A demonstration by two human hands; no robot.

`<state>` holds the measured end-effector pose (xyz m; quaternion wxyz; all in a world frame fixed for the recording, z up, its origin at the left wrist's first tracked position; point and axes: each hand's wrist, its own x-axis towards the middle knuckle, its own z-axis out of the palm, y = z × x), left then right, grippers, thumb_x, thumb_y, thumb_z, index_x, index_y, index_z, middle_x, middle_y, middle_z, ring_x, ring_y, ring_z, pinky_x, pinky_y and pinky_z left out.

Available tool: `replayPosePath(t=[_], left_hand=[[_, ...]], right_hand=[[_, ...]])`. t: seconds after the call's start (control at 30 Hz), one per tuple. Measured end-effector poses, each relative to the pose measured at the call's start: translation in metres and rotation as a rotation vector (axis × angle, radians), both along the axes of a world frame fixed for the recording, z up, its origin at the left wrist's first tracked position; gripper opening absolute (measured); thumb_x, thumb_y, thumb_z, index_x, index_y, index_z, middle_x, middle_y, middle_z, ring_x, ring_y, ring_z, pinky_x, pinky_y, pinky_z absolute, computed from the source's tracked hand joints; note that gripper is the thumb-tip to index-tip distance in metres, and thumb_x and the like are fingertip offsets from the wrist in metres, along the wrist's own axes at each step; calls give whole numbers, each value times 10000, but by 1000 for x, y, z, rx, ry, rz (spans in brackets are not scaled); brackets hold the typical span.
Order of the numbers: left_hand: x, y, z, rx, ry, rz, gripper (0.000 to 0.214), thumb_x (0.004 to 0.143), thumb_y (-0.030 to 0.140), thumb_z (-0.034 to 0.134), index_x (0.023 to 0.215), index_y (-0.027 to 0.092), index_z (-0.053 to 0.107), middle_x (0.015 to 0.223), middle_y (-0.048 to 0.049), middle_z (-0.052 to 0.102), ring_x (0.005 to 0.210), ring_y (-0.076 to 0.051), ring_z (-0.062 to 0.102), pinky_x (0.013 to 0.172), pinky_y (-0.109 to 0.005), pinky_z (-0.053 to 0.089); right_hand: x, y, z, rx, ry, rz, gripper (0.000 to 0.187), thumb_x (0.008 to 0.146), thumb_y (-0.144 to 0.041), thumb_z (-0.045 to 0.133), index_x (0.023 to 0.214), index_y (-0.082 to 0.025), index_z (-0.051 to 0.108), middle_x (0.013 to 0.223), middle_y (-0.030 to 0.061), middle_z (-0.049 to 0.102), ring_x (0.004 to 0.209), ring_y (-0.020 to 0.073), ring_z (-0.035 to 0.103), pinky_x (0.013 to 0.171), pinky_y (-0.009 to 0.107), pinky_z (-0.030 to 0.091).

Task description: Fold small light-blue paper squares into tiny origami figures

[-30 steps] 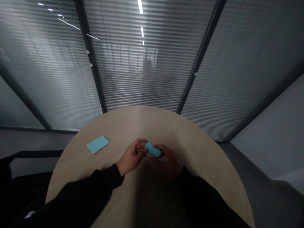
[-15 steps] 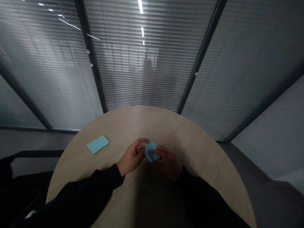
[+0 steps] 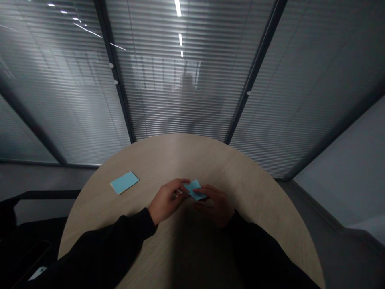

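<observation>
A small light-blue paper sheet (image 3: 195, 188), bent and creased, is between my two hands over the middle of the table. My left hand (image 3: 169, 200) pinches its left side with thumb and fingers. On the other side my right hand (image 3: 215, 204) grips the sheet's right part, index finger lying across the top. The fingers cover both ends of the paper. To the left, a pad of light-blue sticky notes (image 3: 124, 183) lies flat on the wood, apart from both hands.
The round wooden table (image 3: 264, 208) fills the lower view. Beyond its far edge stand glass panels with closed blinds (image 3: 180, 108) in dark frames. A black chair (image 3: 45, 195) is at the left edge, and a pale wall (image 3: 355, 168) at the right.
My left fingers, earlier more spread, have closed on the paper's left side. The sheet has tilted flatter and shifted slightly right. My right hand has moved a little right; the pad stays put.
</observation>
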<state>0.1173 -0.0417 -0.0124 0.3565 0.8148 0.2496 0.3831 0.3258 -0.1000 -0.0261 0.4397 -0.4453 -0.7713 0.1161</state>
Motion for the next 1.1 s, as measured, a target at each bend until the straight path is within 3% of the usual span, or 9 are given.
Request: replayPosePath(t=[0.1, 0.2, 0.33, 0.47, 0.6, 0.87, 1.0, 1.1], left_hand=[[1, 0, -2, -30, -23, 2, 106, 869, 223, 634, 785, 174, 590, 1230, -113, 640, 1057, -218, 619, 869, -353, 481], [3, -1, -5, -125, -86, -32, 141, 837, 231, 678, 774, 171, 567, 1255, -127, 624, 1127, -237, 595, 903, -367, 473], [7, -3, -10, -384, -176, -99, 172, 833, 273, 688, 890, 168, 565, 1038, -100, 683, 920, -190, 650, 782, -321, 503], [11, -2, -11, -507, -294, -121, 413, 782, 251, 742, 1125, 171, 526, 936, -52, 660, 818, -149, 631, 723, -279, 486], [11, -1, -12, -534, -303, -148, 404, 795, 271, 733, 1135, 165, 541, 930, -51, 657, 792, -136, 619, 710, -269, 472], [12, -3, -10, -533, -214, -151, 326, 804, 315, 719, 1060, 163, 587, 948, -65, 692, 833, -168, 646, 751, -301, 503], [12, -3, -9, -434, -119, -70, 214, 841, 309, 668, 985, 156, 624, 862, -49, 691, 759, -159, 628, 698, -293, 497], [11, -3, -9, -403, -99, -59, 230, 839, 301, 670, 1015, 160, 625, 874, -47, 690, 772, -159, 626, 703, -288, 492]], right_hand=[[-3, -1, 2, -2, 34, -26, 126, 854, -312, 650, 922, -206, 662, 857, 52, 694, 661, 150, 639, 618, 273, 528], [-5, -2, 2, -5, 95, -70, 69, 841, -272, 636, 836, -206, 618, 825, 42, 688, 662, 150, 639, 602, 264, 517], [-6, -2, -1, -110, 180, -81, 94, 822, -292, 639, 835, -206, 603, 802, 38, 693, 675, 164, 655, 617, 278, 530], [-7, -2, -3, -249, 264, -156, 154, 783, -304, 661, 885, -207, 598, 757, 20, 672, 624, 161, 644, 570, 272, 519], [-7, -1, -6, -347, 353, -137, 187, 792, -339, 666, 896, -210, 579, 725, -1, 636, 601, 145, 612, 548, 256, 490], [-8, 3, -7, -401, 523, -107, 351, 758, -338, 707, 1046, -212, 550, 853, 33, 698, 722, 175, 661, 665, 306, 519], [-8, 2, -4, -414, 461, -91, 328, 790, -372, 684, 1057, -202, 598, 919, 57, 715, 783, 190, 662, 703, 326, 520], [-7, 2, -4, -412, 361, -107, 261, 812, -404, 665, 956, -186, 663, 866, 48, 707, 769, 186, 642, 698, 313, 505]])
